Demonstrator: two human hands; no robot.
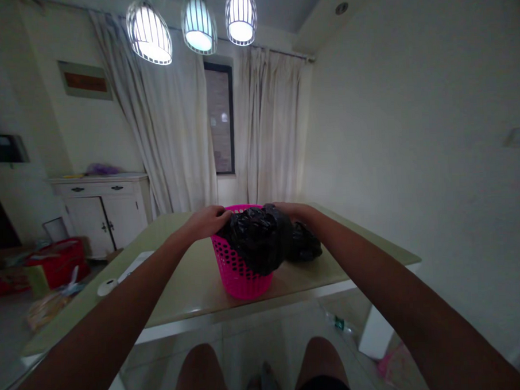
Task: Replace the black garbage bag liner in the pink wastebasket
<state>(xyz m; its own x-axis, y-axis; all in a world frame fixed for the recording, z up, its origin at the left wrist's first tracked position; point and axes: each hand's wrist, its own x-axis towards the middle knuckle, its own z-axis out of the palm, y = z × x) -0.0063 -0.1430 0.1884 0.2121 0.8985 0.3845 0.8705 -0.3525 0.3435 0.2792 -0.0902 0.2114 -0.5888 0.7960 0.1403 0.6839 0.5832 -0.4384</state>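
A bright pink perforated plastic basket [245,285] stands upright near the table's front edge. A crumpled black plastic bag [262,238] drapes over its rim and hangs down the front and right side. At the left of the rim, my left hand [210,221] is closed on the bag's edge, thumb towards the basket. On the other side, my right hand [290,211] grips the bag where it bunches up; its fingers are mostly hidden behind the plastic. More black plastic [304,245] lies on the table just right of the basket.
The basket is on a pale green table [186,278]. A white roll-like item [108,287] lies at its left. Below on the floor are a plastic bottle [340,324] and a pink bag [394,364]. Red bags [58,264] and a white cabinet [101,213] stand beyond the left edge.
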